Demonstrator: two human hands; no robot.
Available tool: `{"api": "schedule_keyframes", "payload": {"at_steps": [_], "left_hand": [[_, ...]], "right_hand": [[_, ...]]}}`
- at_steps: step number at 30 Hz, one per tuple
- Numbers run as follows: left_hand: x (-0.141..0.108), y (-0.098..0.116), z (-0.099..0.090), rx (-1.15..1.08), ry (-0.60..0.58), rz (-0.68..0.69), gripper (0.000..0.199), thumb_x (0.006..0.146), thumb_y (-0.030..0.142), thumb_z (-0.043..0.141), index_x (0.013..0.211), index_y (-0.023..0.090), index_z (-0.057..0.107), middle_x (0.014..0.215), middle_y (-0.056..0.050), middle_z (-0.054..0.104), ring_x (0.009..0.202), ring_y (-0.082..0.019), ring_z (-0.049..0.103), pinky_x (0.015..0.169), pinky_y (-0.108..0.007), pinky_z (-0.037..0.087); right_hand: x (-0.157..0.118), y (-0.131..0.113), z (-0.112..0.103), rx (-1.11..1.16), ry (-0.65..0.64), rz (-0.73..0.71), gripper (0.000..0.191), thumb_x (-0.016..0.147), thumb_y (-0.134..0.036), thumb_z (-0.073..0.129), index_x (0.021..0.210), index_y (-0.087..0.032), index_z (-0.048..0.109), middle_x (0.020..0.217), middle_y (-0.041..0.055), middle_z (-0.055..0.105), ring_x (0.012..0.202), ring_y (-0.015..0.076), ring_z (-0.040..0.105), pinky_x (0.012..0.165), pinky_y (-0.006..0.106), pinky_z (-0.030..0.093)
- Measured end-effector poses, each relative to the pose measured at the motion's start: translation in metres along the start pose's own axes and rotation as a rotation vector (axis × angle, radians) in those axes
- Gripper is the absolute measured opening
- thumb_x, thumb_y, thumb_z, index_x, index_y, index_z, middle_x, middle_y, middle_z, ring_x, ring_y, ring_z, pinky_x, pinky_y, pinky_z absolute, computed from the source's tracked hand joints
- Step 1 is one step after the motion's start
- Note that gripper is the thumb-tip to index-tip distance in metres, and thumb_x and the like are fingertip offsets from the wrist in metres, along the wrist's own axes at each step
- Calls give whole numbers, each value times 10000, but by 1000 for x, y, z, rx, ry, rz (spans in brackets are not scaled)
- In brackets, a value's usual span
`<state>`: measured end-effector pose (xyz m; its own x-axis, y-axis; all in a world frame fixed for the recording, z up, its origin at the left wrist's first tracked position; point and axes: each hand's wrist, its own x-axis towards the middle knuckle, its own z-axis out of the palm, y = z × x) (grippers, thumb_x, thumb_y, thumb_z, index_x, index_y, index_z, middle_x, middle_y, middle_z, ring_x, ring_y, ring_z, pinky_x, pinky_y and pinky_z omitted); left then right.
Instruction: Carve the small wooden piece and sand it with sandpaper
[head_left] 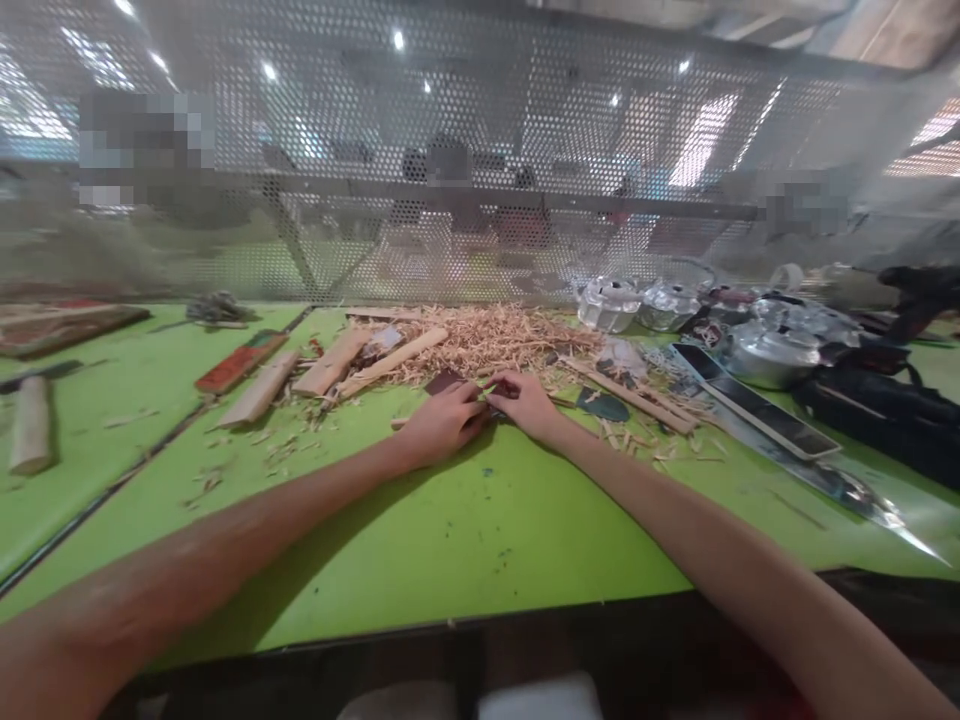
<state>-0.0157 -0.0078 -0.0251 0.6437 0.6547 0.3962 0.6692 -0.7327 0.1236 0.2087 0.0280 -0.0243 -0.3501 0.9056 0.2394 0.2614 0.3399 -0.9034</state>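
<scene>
My left hand [446, 422] and my right hand [527, 405] meet over the front middle of the green table [495, 530]. Their fingers are bent and pinched together around something small and dark, too hidden to name. Just behind my left hand lies a dark reddish-brown flat piece [442, 381]. A dark green flat piece [602, 404] rests to the right of my right hand. Beyond both hands spreads a heap of wood shavings [495, 340]. Carved wooden pieces [334, 362] lie to the left of the heap.
A perforated metal screen [465, 240] stands along the table's back edge. Silvery metal vessels [772, 352], a phone-like slab [757, 400] and a black bag [885, 410] are on the right. At left lie a red-orange block [240, 362] and a wooden-handled tool [32, 425].
</scene>
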Motion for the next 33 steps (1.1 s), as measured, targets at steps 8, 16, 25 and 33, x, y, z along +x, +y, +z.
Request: {"api": "schedule_keyframes", "payload": {"at_steps": [8, 16, 25, 33], "left_hand": [[2, -2, -3, 9, -13, 4, 308, 1188, 323, 607, 1273, 182, 867, 1248, -149, 777, 1156, -284, 753, 1023, -448, 668], [-4, -3, -2, -6, 39, -21, 332, 1185, 314, 573, 1247, 194, 876, 1234, -150, 759, 1136, -290, 728, 1004, -433, 650], [-1, -4, -3, -29, 39, -25, 340, 1186, 326, 591, 1210, 173, 894, 1251, -164, 758, 1179, -314, 719, 1056, -485, 628], [2, -3, -4, -24, 28, -47, 305, 1173, 300, 613, 1250, 191, 888, 1253, -154, 761, 1189, -313, 722, 1047, -477, 623]], "right_hand": [[3, -7, 1, 8, 30, -32, 164, 775, -180, 757, 930, -229, 777, 945, 46, 816, 904, 242, 718, 921, 414, 607], [-1, -1, 4, -186, 87, -78, 114, 888, -230, 796, 998, -204, 789, 811, 4, 742, 781, 191, 660, 766, 326, 527], [3, -13, 0, -237, 44, -87, 114, 908, -145, 728, 974, -193, 808, 921, 35, 801, 869, 207, 684, 873, 363, 552], [2, -18, -4, -246, 20, -31, 96, 915, -145, 759, 971, -210, 802, 873, 28, 771, 828, 218, 665, 840, 387, 558]]}}
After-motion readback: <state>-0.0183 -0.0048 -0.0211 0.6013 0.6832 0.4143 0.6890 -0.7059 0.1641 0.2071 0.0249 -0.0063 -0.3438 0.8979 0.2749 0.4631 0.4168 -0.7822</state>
